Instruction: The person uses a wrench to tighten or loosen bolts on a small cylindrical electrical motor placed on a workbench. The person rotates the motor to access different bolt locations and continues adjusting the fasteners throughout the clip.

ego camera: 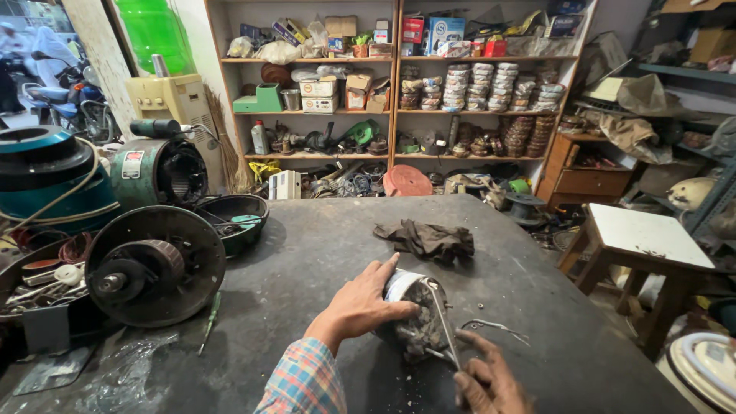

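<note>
A small grey motor [415,314] with a grimy round body lies on the dark worktable [322,245]. My left hand [360,305] clasps it from the left side, fingers spread over its top. My right hand [489,377] at the bottom edge holds a thin metal tool [443,322] whose shaft runs up across the motor. A loose bent wire [497,328] lies on the table just right of the motor. The left arm wears a plaid sleeve [305,379].
A dark rag [426,238] lies behind the motor. Large motor parts [153,264], a black bowl [234,217] and a green-handled screwdriver [209,320] fill the table's left. Shelves of parts [399,100] stand behind; a white-topped stool [642,241] is at right.
</note>
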`<state>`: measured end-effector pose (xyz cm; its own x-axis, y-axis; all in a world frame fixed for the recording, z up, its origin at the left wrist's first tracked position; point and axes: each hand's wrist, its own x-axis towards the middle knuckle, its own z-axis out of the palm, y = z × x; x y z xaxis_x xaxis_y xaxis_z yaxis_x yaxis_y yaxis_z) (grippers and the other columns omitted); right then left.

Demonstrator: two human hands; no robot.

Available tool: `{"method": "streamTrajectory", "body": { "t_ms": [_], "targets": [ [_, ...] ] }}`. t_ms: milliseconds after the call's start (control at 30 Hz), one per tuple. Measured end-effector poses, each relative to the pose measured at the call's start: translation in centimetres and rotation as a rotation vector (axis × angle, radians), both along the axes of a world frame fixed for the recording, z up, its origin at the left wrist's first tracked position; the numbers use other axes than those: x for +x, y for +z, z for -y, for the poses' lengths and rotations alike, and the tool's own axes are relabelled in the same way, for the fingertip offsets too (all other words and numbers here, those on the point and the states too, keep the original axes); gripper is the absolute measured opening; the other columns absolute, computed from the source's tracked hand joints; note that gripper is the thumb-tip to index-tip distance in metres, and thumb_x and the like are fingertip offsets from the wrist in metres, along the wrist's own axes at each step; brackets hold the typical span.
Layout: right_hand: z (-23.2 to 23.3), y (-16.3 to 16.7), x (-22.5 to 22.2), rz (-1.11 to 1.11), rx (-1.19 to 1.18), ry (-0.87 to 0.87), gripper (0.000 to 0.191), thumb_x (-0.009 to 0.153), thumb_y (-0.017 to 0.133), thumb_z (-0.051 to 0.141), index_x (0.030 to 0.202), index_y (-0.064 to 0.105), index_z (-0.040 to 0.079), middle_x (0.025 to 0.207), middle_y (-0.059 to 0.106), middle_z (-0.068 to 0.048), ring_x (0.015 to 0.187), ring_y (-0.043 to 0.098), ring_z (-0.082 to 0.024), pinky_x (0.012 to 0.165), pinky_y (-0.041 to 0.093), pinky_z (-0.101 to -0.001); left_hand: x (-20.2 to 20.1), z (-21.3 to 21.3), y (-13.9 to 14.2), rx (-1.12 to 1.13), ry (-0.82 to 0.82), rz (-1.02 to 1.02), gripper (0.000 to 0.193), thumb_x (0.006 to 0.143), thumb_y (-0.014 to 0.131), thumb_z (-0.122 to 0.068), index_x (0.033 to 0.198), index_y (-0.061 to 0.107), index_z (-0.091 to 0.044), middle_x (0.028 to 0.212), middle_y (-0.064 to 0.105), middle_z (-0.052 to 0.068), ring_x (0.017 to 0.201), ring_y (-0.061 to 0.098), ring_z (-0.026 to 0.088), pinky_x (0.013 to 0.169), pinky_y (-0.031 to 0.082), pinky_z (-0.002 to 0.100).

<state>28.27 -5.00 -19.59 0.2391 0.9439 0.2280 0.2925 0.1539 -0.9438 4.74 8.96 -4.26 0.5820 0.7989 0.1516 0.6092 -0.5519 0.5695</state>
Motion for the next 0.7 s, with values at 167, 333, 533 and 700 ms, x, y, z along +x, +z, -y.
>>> {"method": "streamTrajectory", "body": {
  "t_ms": [167, 333, 533, 700],
  "targets": [
    [-0.2, -1.1, -1.4, -0.130, 0.287, -0.032, 0.070, 0.084, 0.069, 0.035, 0.145, 0.047, 0.008, 0.058, 0.066, -0.005, 0.046, 0.062, -0.014, 0.046, 0.055, -0.0289, 1.0, 0.6, 0.2, 0.082, 0.067, -0.035, 0.112, 0.070, 0.066, -0.067, 0.158, 0.030, -0.008, 0.138, 0.054, 0.018, 0.123, 0.058, 0.040, 0.101, 0.047, 0.049],
    [1.4, 5.8, 4.3, 0.128, 0.085, -0.199, 0.060, 0.092, 0.061, 0.034, 0.149, 0.055, 0.014, 0.067, 0.069, -0.014, 0.065, 0.068, -0.021, 0.065, 0.055, -0.0354, 2.5, 2.7, 1.3, 0.123, 0.145, -0.079, 0.110, 0.070, 0.064, -0.064, 0.156, 0.031, -0.003, 0.132, 0.057, 0.022, 0.110, 0.064, 0.044, 0.093, 0.053, 0.049],
    [1.9, 12.5, 7.5, 0.928, -0.883, -0.350, 0.052, 0.099, 0.054, 0.054, 0.149, 0.051, 0.041, 0.118, 0.078, 0.000, 0.118, 0.072, -0.021, 0.107, 0.056, -0.0415, 3.3, 4.3, 2.3, 0.134, 0.197, -0.094, 0.105, 0.072, 0.062, -0.061, 0.154, 0.035, 0.000, 0.126, 0.059, 0.024, 0.099, 0.068, 0.045, 0.087, 0.055, 0.050],
    [2.9, 16.5, 4.0, 1.079, -0.668, -0.403, 0.047, 0.092, 0.054, 0.058, 0.131, 0.062, 0.035, 0.124, 0.072, 0.005, 0.117, 0.070, -0.020, 0.105, 0.056, -0.0397, 3.4, 4.9, 2.7, 0.160, 0.206, -0.090, 0.105, 0.073, 0.062, -0.059, 0.153, 0.035, 0.003, 0.126, 0.058, 0.026, 0.098, 0.068, 0.046, 0.086, 0.056, 0.050]
  ]
}}
